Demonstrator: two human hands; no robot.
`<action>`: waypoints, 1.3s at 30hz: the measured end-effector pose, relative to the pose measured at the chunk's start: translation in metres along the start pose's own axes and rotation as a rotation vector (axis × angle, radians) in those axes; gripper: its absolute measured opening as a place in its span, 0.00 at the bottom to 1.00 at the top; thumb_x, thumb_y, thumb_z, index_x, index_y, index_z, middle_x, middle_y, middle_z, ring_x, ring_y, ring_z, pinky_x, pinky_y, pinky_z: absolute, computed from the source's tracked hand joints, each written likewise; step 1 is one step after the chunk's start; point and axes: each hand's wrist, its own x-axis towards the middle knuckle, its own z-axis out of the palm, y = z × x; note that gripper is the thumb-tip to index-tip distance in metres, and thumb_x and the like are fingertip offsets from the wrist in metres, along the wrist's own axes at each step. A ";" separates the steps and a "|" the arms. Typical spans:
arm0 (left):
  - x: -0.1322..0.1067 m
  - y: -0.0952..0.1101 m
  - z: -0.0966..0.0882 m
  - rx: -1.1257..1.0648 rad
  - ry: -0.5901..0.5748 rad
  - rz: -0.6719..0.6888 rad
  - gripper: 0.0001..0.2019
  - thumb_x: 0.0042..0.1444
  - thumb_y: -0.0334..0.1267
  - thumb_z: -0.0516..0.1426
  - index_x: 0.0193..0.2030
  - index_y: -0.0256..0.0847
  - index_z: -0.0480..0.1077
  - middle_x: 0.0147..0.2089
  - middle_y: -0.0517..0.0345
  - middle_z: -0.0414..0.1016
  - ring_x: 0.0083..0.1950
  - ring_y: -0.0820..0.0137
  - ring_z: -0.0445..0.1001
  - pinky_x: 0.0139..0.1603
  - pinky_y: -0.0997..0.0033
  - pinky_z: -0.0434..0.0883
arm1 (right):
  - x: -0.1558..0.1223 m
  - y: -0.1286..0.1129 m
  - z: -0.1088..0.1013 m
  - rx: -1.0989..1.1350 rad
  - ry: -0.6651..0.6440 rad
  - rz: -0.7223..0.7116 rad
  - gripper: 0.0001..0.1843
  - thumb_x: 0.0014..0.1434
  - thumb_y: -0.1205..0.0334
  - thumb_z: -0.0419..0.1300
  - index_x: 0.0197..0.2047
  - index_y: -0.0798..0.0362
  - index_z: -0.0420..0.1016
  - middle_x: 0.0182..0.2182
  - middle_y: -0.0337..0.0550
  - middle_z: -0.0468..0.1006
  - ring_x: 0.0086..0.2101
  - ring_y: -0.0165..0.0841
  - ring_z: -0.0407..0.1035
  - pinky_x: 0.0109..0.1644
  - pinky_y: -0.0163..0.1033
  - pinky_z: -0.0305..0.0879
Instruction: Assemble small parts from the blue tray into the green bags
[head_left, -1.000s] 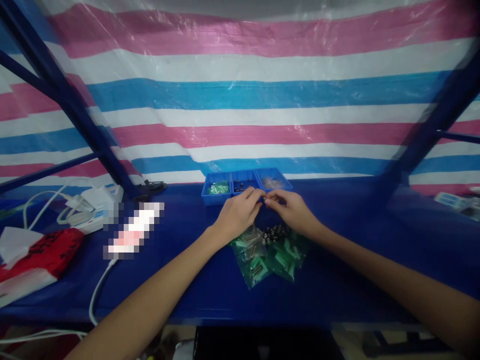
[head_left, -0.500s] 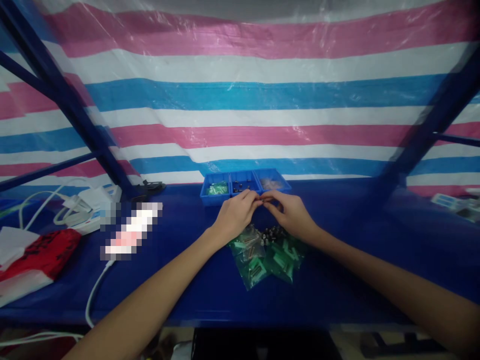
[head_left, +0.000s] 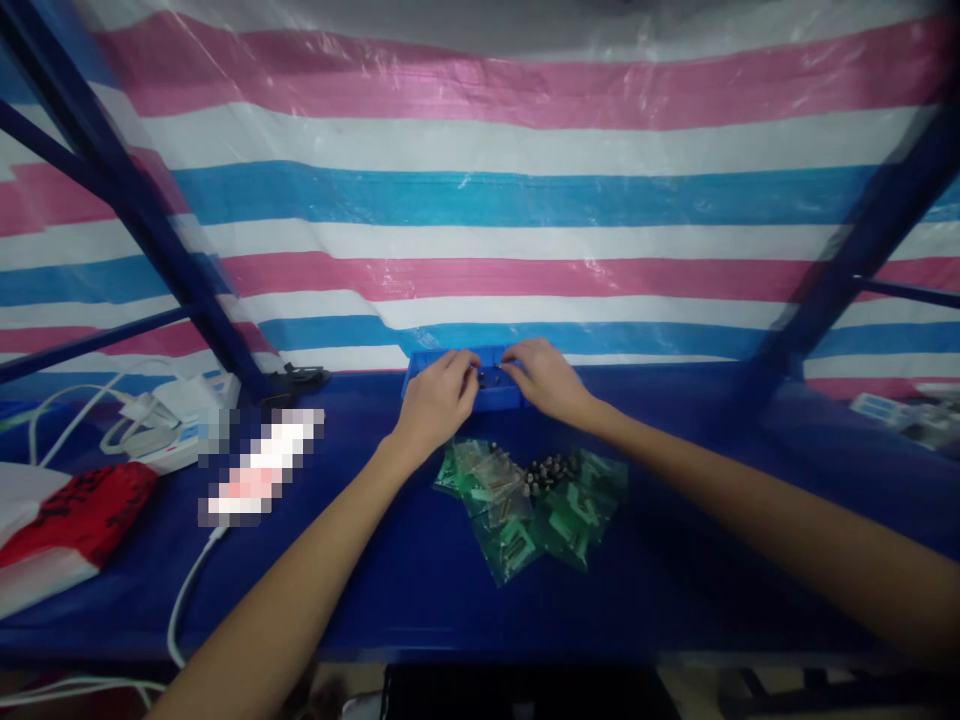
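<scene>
Toward the back of the blue bench (head_left: 420,605), both hands reach over a blue tray (head_left: 501,401), the left hand (head_left: 441,398) at its left part and the right hand (head_left: 556,384) at its right. Each grip is narrow, fingertips bunched close together; whether either pinches anything, I cannot tell. Small dark pieces (head_left: 496,380) lie in the tray between them. Nearer the front, green-tinted plastic bags (head_left: 516,548) lie beside a pile of dark metal parts (head_left: 553,472).
</scene>
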 end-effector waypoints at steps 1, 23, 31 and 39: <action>-0.001 -0.001 0.001 0.018 -0.016 0.001 0.09 0.69 0.34 0.49 0.50 0.41 0.70 0.45 0.54 0.76 0.42 0.66 0.75 0.43 0.67 0.70 | 0.004 0.001 0.004 -0.008 -0.010 0.011 0.13 0.68 0.62 0.52 0.46 0.53 0.78 0.42 0.53 0.79 0.46 0.44 0.69 0.54 0.52 0.63; -0.005 -0.016 0.018 0.001 -0.123 -0.034 0.11 0.66 0.35 0.52 0.42 0.38 0.77 0.39 0.52 0.68 0.41 0.64 0.71 0.48 0.60 0.71 | -0.064 0.022 -0.017 0.054 -0.087 -0.074 0.28 0.63 0.70 0.53 0.64 0.46 0.71 0.57 0.47 0.77 0.58 0.49 0.66 0.61 0.61 0.65; -0.007 -0.020 0.027 -0.113 -0.101 -0.007 0.08 0.65 0.34 0.54 0.41 0.38 0.76 0.41 0.53 0.66 0.42 0.66 0.71 0.50 0.60 0.71 | -0.063 0.026 -0.017 0.112 -0.113 -0.109 0.28 0.62 0.72 0.52 0.63 0.49 0.70 0.58 0.49 0.76 0.58 0.44 0.67 0.63 0.57 0.64; -0.005 -0.036 0.030 -0.160 -0.154 0.066 0.10 0.64 0.28 0.53 0.43 0.39 0.76 0.41 0.53 0.68 0.42 0.66 0.71 0.47 0.62 0.72 | -0.062 0.026 -0.018 0.109 -0.127 -0.101 0.29 0.61 0.70 0.54 0.65 0.48 0.70 0.58 0.50 0.76 0.59 0.46 0.67 0.62 0.60 0.63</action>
